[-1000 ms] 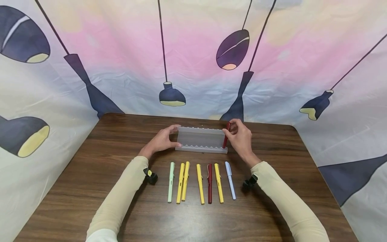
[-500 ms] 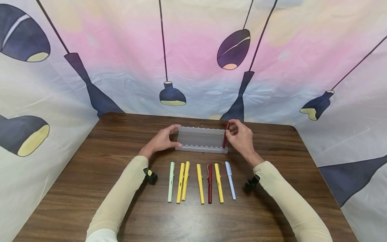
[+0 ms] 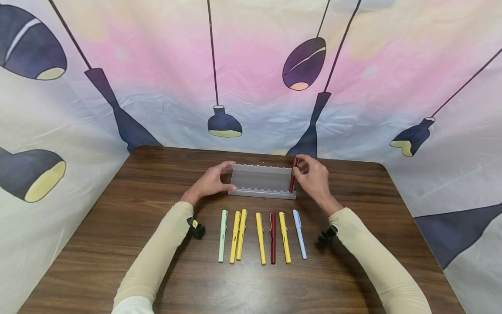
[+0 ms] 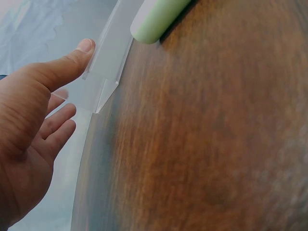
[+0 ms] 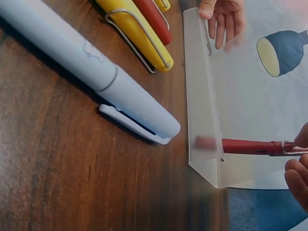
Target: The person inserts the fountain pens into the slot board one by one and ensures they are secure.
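A frosted clear pen rack point(image 3: 260, 178) with scalloped edges stands near the back of the table. My left hand point(image 3: 209, 179) holds its left end, thumb point(image 4: 79, 55) at the front and fingers behind. At the right end, my right hand point(image 3: 315, 176) pinches a dark red pen point(image 3: 292, 179) by its clip end. In the right wrist view, that red pen point(image 5: 245, 147) has its lower end behind the rack's front lip point(image 5: 199, 91). It lies along the sloped back panel, in the slot by the right edge.
In front of the rack lie a mint green pen point(image 3: 222, 236), several yellow pens point(image 3: 260, 238), another dark red pen point(image 3: 272, 238) and a light blue pen point(image 3: 299, 234). A printed cloth point(image 3: 259, 109) hangs behind the brown wooden table point(image 3: 251, 288).
My right hand has shifted slightly to the right, its thumb moving a little along the red pen at the rack's right end. My left hand keeps its hold on the rack.
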`<state>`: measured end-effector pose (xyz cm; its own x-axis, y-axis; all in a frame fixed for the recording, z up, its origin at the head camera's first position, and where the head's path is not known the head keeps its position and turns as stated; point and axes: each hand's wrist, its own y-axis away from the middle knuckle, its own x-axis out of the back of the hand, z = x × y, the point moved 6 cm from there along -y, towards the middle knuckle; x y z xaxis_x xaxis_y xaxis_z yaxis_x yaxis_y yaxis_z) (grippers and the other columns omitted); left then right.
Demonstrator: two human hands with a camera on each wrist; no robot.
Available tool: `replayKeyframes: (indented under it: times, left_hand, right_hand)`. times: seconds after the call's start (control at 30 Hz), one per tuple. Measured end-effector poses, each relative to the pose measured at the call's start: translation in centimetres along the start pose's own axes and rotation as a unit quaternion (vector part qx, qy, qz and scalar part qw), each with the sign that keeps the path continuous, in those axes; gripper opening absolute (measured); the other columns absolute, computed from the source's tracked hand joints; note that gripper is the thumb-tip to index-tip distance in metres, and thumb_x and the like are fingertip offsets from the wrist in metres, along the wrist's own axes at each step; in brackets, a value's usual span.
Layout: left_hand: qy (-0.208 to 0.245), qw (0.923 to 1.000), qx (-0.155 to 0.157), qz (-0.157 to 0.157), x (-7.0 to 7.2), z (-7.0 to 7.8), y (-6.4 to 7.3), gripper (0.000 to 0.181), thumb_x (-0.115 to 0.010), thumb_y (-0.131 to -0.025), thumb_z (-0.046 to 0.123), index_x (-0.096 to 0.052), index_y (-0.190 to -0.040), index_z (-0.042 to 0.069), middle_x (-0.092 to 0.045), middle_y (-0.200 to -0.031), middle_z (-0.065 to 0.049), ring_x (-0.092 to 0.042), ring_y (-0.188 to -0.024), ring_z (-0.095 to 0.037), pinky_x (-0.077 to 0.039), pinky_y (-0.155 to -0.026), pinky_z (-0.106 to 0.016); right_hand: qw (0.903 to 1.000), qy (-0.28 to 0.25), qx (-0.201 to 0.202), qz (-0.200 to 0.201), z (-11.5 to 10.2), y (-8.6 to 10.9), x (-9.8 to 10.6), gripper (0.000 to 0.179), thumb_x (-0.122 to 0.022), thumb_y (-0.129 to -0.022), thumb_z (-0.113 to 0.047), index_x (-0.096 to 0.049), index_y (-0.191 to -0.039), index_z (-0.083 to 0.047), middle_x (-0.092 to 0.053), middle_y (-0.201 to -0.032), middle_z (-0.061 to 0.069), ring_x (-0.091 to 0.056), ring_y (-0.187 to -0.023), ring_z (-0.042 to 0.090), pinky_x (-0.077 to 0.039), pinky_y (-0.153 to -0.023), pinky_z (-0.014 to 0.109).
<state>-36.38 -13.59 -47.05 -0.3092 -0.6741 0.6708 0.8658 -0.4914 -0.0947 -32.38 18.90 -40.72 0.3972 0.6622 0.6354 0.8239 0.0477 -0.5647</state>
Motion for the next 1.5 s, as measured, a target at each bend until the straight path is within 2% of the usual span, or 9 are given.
replayKeyframes:
  times: [0.17, 0.37, 0.7, 1.1, 1.5]
  left_hand:
    - [0.001, 1.0000, 0.000, 0.001, 0.0, 0.1, 0.0, 0.089, -0.089, -0.082, 0.025, -0.042, -0.155, 0.007, -0.051, -0.151, -0.019, -0.049, -0.140, -0.037, -0.042, -0.115, -0.055]
    - [0.004, 1.0000, 0.001, 0.001, 0.1, 0.2, 0.0, 0.090, -0.090, -0.082, 0.024, -0.041, -0.155, 0.007, -0.051, -0.150, -0.020, -0.049, -0.139, -0.038, -0.042, -0.115, -0.056]
    - [0.004, 1.0000, 0.000, -0.002, 0.1, 0.3, 0.1, 0.088, -0.089, -0.082, 0.024, -0.041, -0.155, 0.009, -0.050, -0.151, -0.021, -0.048, -0.140, -0.038, -0.041, -0.115, -0.056]
    - [0.007, 1.0000, 0.001, -0.003, 0.1, 0.4, 0.1, 0.088, -0.089, -0.083, 0.022, -0.041, -0.155, 0.006, -0.050, -0.151, -0.021, -0.048, -0.140, -0.038, -0.041, -0.115, -0.056]
    - [0.004, 1.0000, 0.004, -0.003, 0.2, 0.7, 0.2, 0.087, -0.089, -0.082, 0.021, -0.042, -0.154, 0.007, -0.050, -0.151, -0.022, -0.048, -0.140, -0.039, -0.041, -0.115, -0.056]
  right_hand:
    - [1.0000, 0.004, -0.002, 0.006, 0.0, -0.1, 0.6, 0.033, -0.076, -0.089, -0.012, -0.073, -0.121, -0.009, -0.074, -0.089, 0.010, -0.073, -0.073, 0.023, -0.059, -0.073, 0.046]
    - [1.0000, 0.000, -0.001, 0.008, -0.2, 0.2, 1.7, 0.031, -0.077, -0.089, -0.014, -0.073, -0.120, -0.008, -0.075, -0.091, 0.011, -0.073, -0.074, 0.024, -0.060, -0.071, 0.046]
    - [0.9991, -0.039, -0.014, -0.007, -0.2, 2.0, 3.5, 0.034, -0.079, -0.093, -0.025, -0.074, -0.119, -0.004, -0.076, -0.090, 0.011, -0.073, -0.076, 0.025, -0.062, -0.069, 0.045]
    - [0.9956, -0.047, -0.050, -0.063, 0.5, 5.8, 3.7, 0.038, -0.079, -0.092, -0.035, -0.075, -0.122, -0.011, -0.076, -0.092, 0.006, -0.072, -0.079, 0.017, -0.061, -0.070, 0.035]
    - [0.9837, -0.029, -0.090, -0.153, 0.4, 9.3, 2.2, 0.043, -0.080, -0.091, -0.030, -0.073, -0.126, -0.006, -0.076, -0.094, 0.005, -0.072, -0.080, 0.016, -0.062, -0.068, 0.036]
